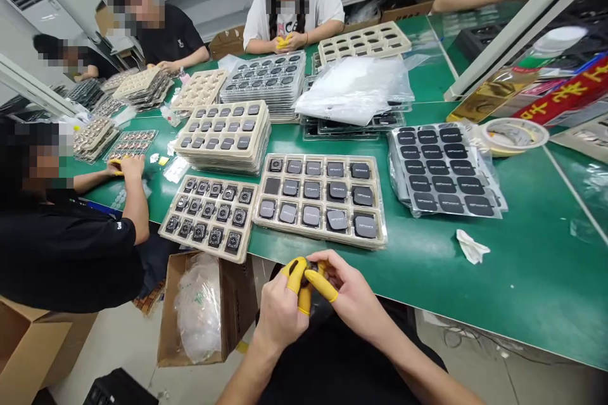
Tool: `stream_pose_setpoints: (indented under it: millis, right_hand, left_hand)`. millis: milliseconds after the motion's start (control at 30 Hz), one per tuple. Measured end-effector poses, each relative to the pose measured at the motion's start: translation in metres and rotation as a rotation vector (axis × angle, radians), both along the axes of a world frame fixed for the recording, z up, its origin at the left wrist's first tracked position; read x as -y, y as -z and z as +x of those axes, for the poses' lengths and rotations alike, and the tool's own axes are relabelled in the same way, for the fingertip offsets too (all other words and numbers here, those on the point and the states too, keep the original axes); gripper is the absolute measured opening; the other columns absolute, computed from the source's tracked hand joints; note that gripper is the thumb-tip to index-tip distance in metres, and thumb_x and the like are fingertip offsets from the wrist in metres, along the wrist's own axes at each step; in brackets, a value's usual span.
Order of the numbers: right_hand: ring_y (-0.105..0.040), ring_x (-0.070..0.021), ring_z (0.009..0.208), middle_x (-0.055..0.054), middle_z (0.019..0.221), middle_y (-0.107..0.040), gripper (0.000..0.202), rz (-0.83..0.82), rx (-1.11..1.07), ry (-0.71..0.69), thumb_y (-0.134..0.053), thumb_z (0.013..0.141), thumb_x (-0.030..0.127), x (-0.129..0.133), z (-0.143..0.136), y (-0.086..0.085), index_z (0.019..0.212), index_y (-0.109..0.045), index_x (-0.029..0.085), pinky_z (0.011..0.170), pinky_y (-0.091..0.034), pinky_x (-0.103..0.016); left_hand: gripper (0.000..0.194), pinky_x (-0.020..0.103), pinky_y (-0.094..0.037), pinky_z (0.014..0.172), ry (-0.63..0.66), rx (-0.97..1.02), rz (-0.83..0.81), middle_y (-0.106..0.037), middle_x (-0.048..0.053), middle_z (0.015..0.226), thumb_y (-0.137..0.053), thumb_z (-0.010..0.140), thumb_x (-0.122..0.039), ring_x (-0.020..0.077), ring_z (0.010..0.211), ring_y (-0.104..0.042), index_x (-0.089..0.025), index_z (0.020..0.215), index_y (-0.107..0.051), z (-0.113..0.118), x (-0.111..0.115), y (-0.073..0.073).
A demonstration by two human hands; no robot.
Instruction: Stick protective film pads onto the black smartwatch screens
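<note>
Over my lap, just off the table's front edge, my left hand (284,307) and my right hand (354,296) are closed together on a small dark piece (311,267), which looks like a smartwatch case. Yellow finger cots cover several of my fingertips and hide most of it. Nearest on the table lies a beige tray (319,236) of square dark pieces with pale lettering, with one watch case (276,165) in its far left corner. To its left, a second beige tray (241,255) carries rows of black smartwatch cases (216,237).
Sheets of black square stickers (422,168) lie right, near a tape roll (513,134) and crumpled paper (472,247). Behind stand stacked trays (223,161) and white plastic bags (356,88). Co-workers sit left and opposite. A cardboard box (237,310) stands below left.
</note>
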State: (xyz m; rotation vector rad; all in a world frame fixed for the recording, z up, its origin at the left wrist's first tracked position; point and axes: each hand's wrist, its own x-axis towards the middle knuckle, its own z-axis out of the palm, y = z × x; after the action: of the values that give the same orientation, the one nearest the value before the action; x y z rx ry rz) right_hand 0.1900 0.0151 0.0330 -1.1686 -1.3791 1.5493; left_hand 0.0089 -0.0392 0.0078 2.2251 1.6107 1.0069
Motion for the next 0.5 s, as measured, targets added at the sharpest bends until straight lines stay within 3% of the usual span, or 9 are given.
stream_pose_setpoints:
  millis: [100,200,300,367,433,500]
  right_hand:
    - [-0.064,-0.0246,0.077,-0.01,0.101,-0.075,0.036,0.176,0.093,0.081,-0.073,0.1,0.063,0.004,0.008,0.004,0.109,-0.081,0.03,0.07,-0.058,-0.041]
    - [-0.068,-0.028,0.086,-0.011,0.105,-0.078,0.034,0.214,0.082,0.092,-0.071,0.101,0.062,0.007,0.015,0.008,0.107,-0.081,0.03,0.077,-0.059,-0.044]
    - [-0.068,-0.0273,0.09,-0.008,0.1,-0.076,0.039,0.113,0.038,0.001,-0.069,0.102,0.066,0.005,0.022,0.007,0.103,-0.076,0.028,0.082,-0.058,-0.041]
    - [-0.065,-0.0251,0.088,-0.005,0.095,-0.074,0.046,-0.011,-0.041,-0.077,-0.073,0.098,0.072,0.005,0.023,0.005,0.1,-0.073,0.026,0.083,-0.056,-0.039]
    - [-0.063,-0.0228,0.084,-0.004,0.09,-0.071,0.054,-0.094,-0.125,-0.122,-0.078,0.092,0.078,0.006,0.02,0.002,0.097,-0.07,0.024,0.082,-0.054,-0.038]
    - [-0.061,-0.021,0.079,-0.002,0.085,-0.068,0.06,-0.1,-0.165,-0.12,-0.079,0.088,0.083,0.007,0.014,0.0,0.093,-0.067,0.024,0.077,-0.053,-0.036]
  left_hand:
    - [0.037,0.041,-0.076,0.089,-0.051,0.176,-0.033,-0.088,0.018,0.115,-0.051,0.113,-0.028,0.0302,0.103,-0.088,-0.019,0.137,-0.077,0.018,0.002,-0.008]
    - [0.036,0.038,-0.075,0.081,-0.06,0.271,-0.145,-0.086,0.015,0.103,-0.048,0.116,-0.031,0.0272,0.092,-0.086,-0.019,0.124,-0.081,0.03,0.008,-0.015]
    - [0.039,0.043,-0.076,0.091,0.0,0.27,-0.199,-0.086,0.018,0.118,-0.063,0.111,-0.043,0.0308,0.105,-0.087,-0.018,0.138,-0.077,0.023,0.012,-0.016]
    - [0.062,0.048,-0.075,0.101,0.051,0.249,-0.217,-0.082,0.021,0.135,-0.077,0.103,-0.05,0.0343,0.12,-0.086,-0.018,0.155,-0.067,0.009,0.012,-0.016]
    - [0.072,0.051,-0.073,0.108,0.118,0.199,-0.251,-0.08,0.022,0.144,-0.084,0.099,-0.048,0.0363,0.129,-0.084,-0.02,0.161,-0.063,-0.004,0.008,-0.018]
    - [0.067,0.052,-0.071,0.114,0.168,0.156,-0.288,-0.08,0.019,0.146,-0.085,0.098,-0.04,0.0368,0.134,-0.082,-0.024,0.16,-0.066,-0.011,0.0,-0.022]
